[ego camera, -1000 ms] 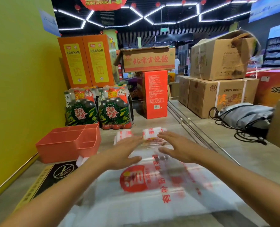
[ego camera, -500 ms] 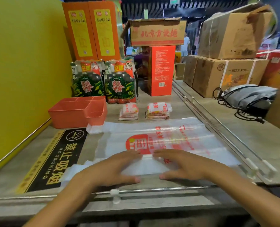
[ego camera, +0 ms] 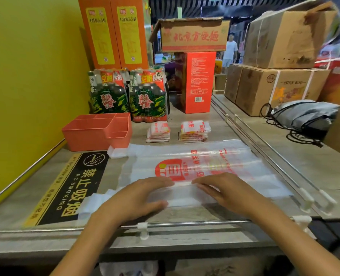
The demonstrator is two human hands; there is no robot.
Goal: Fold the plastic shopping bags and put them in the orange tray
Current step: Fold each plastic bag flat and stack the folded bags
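Stacked cartons and shrink-wrapped bottle packs [ego camera: 128, 96] crowd the far end of a grey worktop [ego camera: 205, 214] that runs beside a yellow wall [ego camera: 31, 76]. On the worktop lies a clear plastic shopping bag [ego camera: 214, 166] with red print, spread flat and lengthwise from left to right, its white handles trailing off to the left over a black no-smoking sticker [ego camera: 71, 188]. Both hands lie flat on the bag's near edge, fingers straight and close together, palms down: the left hand [ego camera: 133, 200] presses the bag left of the middle, the right hand [ego camera: 226, 192] presses it right of the middle, fingertips pointing toward each other with a small gap between them. Neither hand grips anything. Beyond the bag, two stacks of folded bags [ego camera: 177, 131] sit side by side on the worktop. The orange tray [ego camera: 97, 132], divided into compartments, stands at the left near the wall, just beyond the bag's far left handle; no bag can be seen inside it.
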